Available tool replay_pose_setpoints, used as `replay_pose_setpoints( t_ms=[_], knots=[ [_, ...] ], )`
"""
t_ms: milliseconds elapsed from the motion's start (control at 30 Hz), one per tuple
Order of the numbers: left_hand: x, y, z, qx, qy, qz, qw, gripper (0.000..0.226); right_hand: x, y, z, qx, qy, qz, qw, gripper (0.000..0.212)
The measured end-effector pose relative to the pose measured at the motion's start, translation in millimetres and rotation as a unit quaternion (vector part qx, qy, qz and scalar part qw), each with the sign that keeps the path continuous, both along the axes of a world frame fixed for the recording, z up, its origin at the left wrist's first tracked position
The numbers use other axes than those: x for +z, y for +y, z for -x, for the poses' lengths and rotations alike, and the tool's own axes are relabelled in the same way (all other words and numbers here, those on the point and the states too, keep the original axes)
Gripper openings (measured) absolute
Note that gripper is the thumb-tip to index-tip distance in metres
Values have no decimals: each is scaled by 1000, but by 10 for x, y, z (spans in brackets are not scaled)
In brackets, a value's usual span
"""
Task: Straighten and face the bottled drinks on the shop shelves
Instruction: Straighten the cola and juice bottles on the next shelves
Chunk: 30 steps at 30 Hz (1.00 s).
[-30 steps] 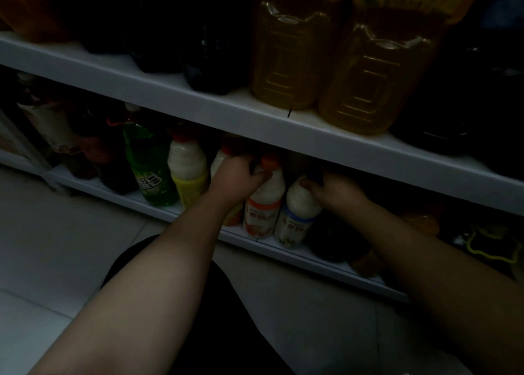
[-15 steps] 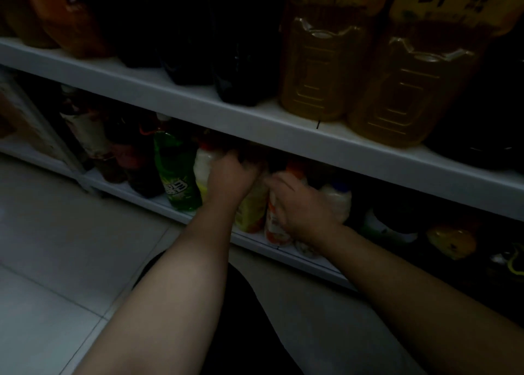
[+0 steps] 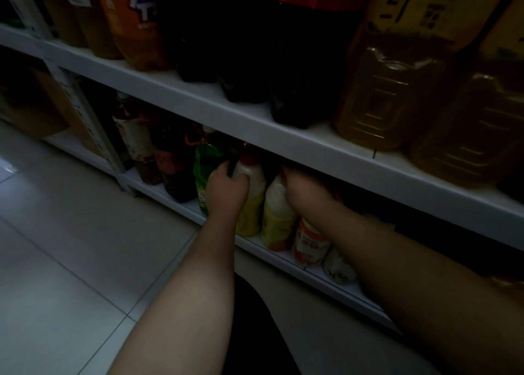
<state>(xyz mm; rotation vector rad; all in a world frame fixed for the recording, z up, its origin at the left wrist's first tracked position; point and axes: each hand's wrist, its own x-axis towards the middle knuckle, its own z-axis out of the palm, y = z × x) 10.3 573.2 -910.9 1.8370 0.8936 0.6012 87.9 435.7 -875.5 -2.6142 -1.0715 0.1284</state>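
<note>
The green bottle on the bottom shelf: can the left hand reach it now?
Probably yes. The left hand holds the red-capped white bottle right beside the green bottle, and nothing stands before it.

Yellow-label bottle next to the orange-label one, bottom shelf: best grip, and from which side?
Probably grip the yellow-label bottle at its tapered white shoulder, from the front. It stands upright, packed between neighbours such as the orange-label bottle, so only the taper leaves finger room; the upper shelf blocks coming straight down.
</note>
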Motion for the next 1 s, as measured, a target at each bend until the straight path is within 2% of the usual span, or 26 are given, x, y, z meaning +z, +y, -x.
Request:
replay_pose_setpoints(
  t_ms=[100,200,300,367,433,467,500,567,600,667,767,900,967,1000],
  knots=[
    [-61,23,-34,-62,-13,1,998,54,-39,71,30,-13,-17,-17,1000,26],
    [-94,33,-136,-84,2,-40,996,48,-49,140,45,-16,-19,-32,999,24],
    [-132,22,-247,-51,61,-92,993,72,-50,130,-1,-27,4,-22,999,26],
    [-160,-19,-294,-13,79,-120,989,82,-77,119,-2,-40,14,21,999,31],
    [-166,-65,-329,19,95,-148,984,82,-105,107,41,-55,-59,13,997,47],
    [-161,-78,-341,29,99,-159,982,79,-84,87,85,-46,-112,-42,992,50],
    [-153,-80,-352,35,98,-167,981,73,-55,66,95,-32,-123,-80,989,47],
    [-129,-43,-367,34,86,-164,982,60,0,19,79,-31,-26,-31,999,35],
    [-122,-5,-364,25,79,-153,985,56,17,8,88,-50,1,24,998,37],
    [-124,79,-352,-17,66,-122,990,55,35,1,97,-96,-18,72,993,49],
    [-138,194,-331,-113,51,-68,990,57,17,61,118,-106,-74,101,986,51],
    [-143,359,-309,-227,24,19,974,67,60,65,106,-115,-100,114,982,52],
    [-117,339,-317,-249,0,11,968,62,59,70,134,-111,-93,117,983,48],
    [-103,288,-326,-238,-13,-27,971,58,65,71,136,-112,-78,112,984,46]
  ],
)
